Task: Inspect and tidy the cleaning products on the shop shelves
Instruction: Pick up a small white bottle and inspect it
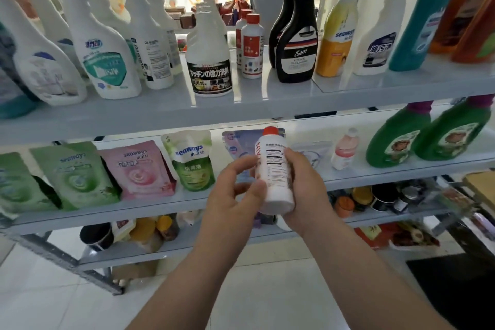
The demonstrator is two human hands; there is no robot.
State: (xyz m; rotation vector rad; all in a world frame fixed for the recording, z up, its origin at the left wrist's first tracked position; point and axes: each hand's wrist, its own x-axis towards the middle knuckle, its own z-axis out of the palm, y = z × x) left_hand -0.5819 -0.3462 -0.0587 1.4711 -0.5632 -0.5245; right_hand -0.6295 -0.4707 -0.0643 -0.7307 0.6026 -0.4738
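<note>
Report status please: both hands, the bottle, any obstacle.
Right hand grips red-capped white bottle. Left hand touches its side. Bottle held before middle shelf, nothing blocking.

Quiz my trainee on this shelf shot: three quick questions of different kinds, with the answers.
1. True or false: the right hand grips the red-capped bottle.
2. Where do its two twins stand? A) on the upper shelf, left of the black bottles; B) on the lowest shelf; C) on the floor.
3. Fill in: the brand on the pink pouch reads ___.
Key: 1 true; 2 A; 3 seaways.
</note>
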